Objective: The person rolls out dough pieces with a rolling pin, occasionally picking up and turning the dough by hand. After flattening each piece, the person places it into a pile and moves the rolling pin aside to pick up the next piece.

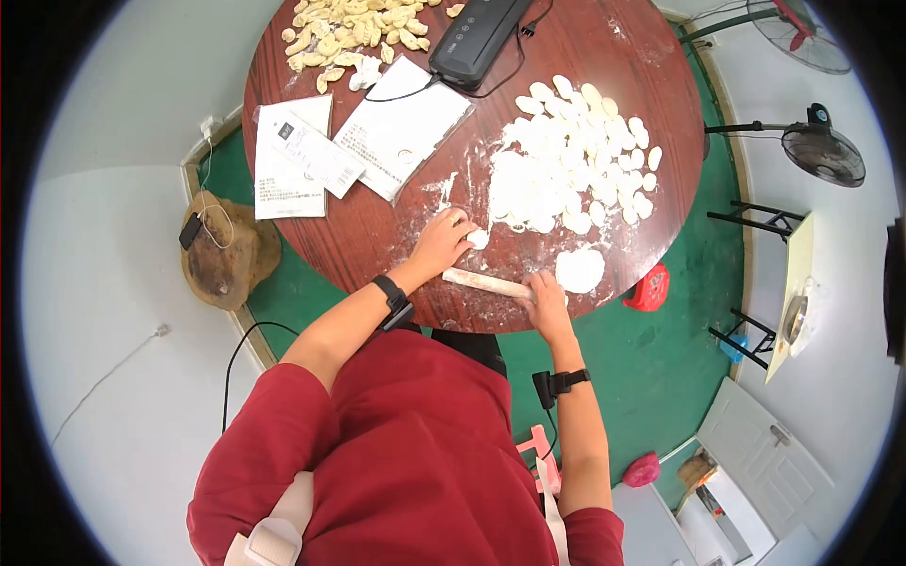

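Near the front edge of the round wooden table, my left hand (442, 243) has its fingertips closed on the edge of a small white dough round (478, 239). My right hand (545, 300) grips one end of a wooden rolling pin (486, 283), which lies at a slant just in front of me. A flat pile of white flour (579, 271) sits right of the pin. Beyond my hands spreads a large heap of floured dough wrappers (576, 156), many of them overlapping.
At the far left lie many shaped dumplings (354, 33). A black appliance (479, 40) with a cord stands beside them. Printed packets (406, 127) lie on the left of the table (651, 57). A red stool (649, 288) and a wooden stump (226, 255) are on the green floor.
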Demonstrator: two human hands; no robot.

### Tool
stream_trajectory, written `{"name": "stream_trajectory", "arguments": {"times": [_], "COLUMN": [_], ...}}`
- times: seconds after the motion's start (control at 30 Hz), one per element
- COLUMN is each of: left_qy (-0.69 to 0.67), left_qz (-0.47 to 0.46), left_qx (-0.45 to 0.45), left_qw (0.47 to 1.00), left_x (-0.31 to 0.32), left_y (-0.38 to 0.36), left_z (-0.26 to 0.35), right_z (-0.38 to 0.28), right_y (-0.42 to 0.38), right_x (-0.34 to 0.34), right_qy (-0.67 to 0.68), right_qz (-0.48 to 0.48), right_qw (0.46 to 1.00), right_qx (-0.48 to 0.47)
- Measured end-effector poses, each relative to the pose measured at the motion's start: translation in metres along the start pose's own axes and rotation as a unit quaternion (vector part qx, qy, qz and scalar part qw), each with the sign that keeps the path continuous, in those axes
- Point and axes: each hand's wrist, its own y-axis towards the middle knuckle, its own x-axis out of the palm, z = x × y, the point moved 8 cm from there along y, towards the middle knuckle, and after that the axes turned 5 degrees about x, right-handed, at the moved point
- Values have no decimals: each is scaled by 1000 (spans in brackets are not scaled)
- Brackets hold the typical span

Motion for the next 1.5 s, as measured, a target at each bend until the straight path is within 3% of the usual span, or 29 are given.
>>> {"name": "stream_trajectory", "arguments": {"times": [0.23, 0.3, 0.37, 0.43, 0.67, 0.83, 1.17, 1.23, 1.3, 1.37, 1.5], "left_qy": [28, -3, -20, -59, -12, 143, 27, 28, 36, 32, 67], "left_qz": [-117, -202, -167, -112, -37, 81, -5, -5, -14, -19, 3], "left_qx": [41, 4, 15, -42, -55, -61, -52, -47, -40, -44, -9], "left_qw": [992, 979, 986, 991, 998, 984, 998, 998, 998, 998, 998], "left_x": [19, 30, 25, 16, 9, -34, -34, -34, -32, -29, -35], "left_y": [16, 8, 2, -3, -11, -18, -57, -58, -58, -58, -55], "left_z": [4, -2, -4, -12, -14, 2, -15, -14, -14, -19, -17], "right_z": [-11, -15, -16, -16, -26, -35, -53, -53, -57, -63, -57], "right_y": [11, 11, 13, 17, 26, 37, 44, 42, 51, 57, 75], "right_x": [3, 1, 6, 10, 31, 30, 30, 30, 43, 41, 54], "right_qy": [-5, 0, 13, 25, 65, 82, 108, 37, 14, -49, -82], "right_qz": [-12, 3, 7, 12, 50, 107, 123, 228, 239, 310, 329], "right_qw": [1000, 1000, 999, 999, 996, 990, 986, 973, 969, 943, 927], "right_qx": [-11, -24, -30, -35, -29, -45, -6, 24, 52, 114, 158]}}
